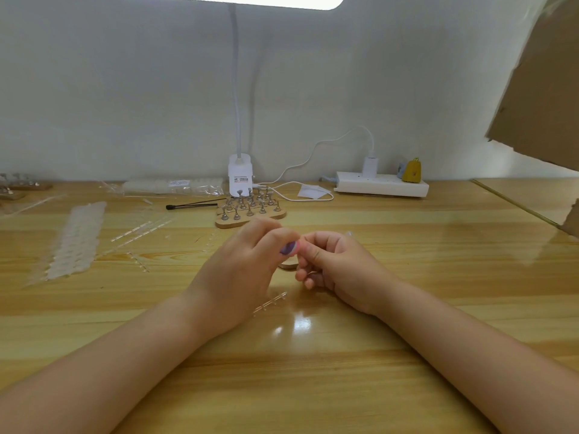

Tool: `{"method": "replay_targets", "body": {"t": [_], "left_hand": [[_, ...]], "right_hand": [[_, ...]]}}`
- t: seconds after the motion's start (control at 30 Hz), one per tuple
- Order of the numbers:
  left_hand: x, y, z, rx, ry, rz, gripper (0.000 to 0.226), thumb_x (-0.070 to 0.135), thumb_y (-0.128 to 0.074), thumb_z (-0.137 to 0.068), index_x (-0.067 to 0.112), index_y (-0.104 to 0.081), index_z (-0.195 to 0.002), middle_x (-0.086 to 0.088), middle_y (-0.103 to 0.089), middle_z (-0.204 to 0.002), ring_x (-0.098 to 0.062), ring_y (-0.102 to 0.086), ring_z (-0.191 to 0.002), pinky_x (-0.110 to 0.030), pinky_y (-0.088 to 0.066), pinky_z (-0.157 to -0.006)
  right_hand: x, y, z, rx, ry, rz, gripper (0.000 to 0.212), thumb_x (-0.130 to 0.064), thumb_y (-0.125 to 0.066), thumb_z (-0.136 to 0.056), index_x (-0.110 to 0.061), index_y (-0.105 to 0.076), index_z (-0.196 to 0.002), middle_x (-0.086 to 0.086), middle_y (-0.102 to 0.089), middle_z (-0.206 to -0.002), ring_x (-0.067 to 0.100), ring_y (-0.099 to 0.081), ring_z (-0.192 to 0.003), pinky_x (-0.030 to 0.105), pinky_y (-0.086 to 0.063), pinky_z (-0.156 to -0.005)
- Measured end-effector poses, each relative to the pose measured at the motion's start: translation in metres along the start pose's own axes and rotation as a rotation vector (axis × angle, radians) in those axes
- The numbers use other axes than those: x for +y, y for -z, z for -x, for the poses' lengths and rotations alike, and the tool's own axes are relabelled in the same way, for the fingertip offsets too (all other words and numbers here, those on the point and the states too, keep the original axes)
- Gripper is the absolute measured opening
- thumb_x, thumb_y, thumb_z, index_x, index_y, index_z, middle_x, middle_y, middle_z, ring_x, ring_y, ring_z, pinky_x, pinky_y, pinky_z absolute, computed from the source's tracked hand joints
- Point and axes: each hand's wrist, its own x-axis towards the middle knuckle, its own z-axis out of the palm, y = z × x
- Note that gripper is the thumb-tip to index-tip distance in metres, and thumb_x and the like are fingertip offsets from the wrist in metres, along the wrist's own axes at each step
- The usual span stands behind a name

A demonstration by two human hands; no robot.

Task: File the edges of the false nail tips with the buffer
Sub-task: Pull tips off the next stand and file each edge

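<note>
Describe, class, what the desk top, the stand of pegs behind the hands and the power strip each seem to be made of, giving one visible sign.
Desk top: wood or wood-look laminate, glossy; grain lines and lamp glare show.
Stand: pale unvarnished-looking wooden base with small grey, probably metal pegs that glint.
Power strip: white plastic, smooth moulded casing.

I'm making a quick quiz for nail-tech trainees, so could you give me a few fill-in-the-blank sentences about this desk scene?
1. The left hand grips a purple and pink ____.
2. The wooden stand of metal pegs sits in front of the white ____ base.
3. A white charger is plugged into the ____ by the wall.
4. The right hand has its fingers ____.

Missing words: buffer; lamp; power strip; curled
</note>
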Motion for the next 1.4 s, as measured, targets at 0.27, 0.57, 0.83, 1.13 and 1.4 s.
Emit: {"method": "replay_targets", "body": {"t": [0.27,0.57,0.83,1.13,1.4], "left_hand": [[0.001,0.0,-0.002,0.082,0.023,0.077,0.026,0.014,-0.05,-0.093,0.012,-0.051,-0.119,-0.013,-0.058,-0.106,-0.023,-0.059,-0.092,-0.031,-0.051,-0.079],[-0.002,0.003,-0.002,0.09,0.032,-0.065,0.03,0.015,-0.053,-0.091,0.016,-0.051,-0.122,-0.013,-0.063,-0.106,-0.03,-0.062,-0.092,-0.042,-0.051,-0.078],[0.001,0.006,-0.003,0.115,0.093,-0.156,0.025,0.014,-0.064,-0.088,0.011,-0.063,-0.113,-0.013,-0.065,-0.098,-0.033,-0.064,-0.085,-0.042,-0.049,-0.076],[-0.001,0.009,-0.003,0.159,0.097,-0.2,0.023,0.016,-0.061,-0.088,0.012,-0.062,-0.111,-0.013,-0.065,-0.096,-0.035,-0.063,-0.085,-0.046,-0.048,-0.078],[0.002,0.011,-0.003,0.102,0.136,-0.178,0.02,0.017,-0.064,-0.086,0.013,-0.065,-0.106,-0.011,-0.065,-0.093,-0.037,-0.063,-0.085,-0.049,-0.049,-0.078]], "right_hand": [[0.0,-0.001,0.0,-0.023,0.023,0.002,0.019,-0.026,-0.062,-0.081,-0.008,-0.061,-0.086,0.0,-0.057,-0.064,0.012,-0.061,-0.059,0.02,-0.047,-0.048],[-0.001,-0.002,0.002,-0.017,0.033,0.058,0.015,-0.024,-0.06,-0.088,-0.008,-0.061,-0.088,0.001,-0.056,-0.068,0.01,-0.059,-0.063,0.022,-0.046,-0.047],[-0.003,-0.002,0.003,-0.014,0.016,0.043,0.02,-0.025,-0.061,-0.084,-0.007,-0.062,-0.091,0.0,-0.058,-0.067,0.01,-0.058,-0.063,0.022,-0.044,-0.046],[-0.008,-0.002,0.006,-0.066,-0.002,-0.002,0.016,-0.024,-0.059,-0.082,-0.009,-0.06,-0.084,0.001,-0.052,-0.066,0.013,-0.057,-0.064,0.023,-0.04,-0.047],[-0.01,0.001,0.006,-0.09,-0.009,-0.043,0.012,-0.023,-0.059,-0.082,-0.011,-0.06,-0.079,0.001,-0.051,-0.066,0.013,-0.057,-0.065,0.022,-0.042,-0.047]]}}
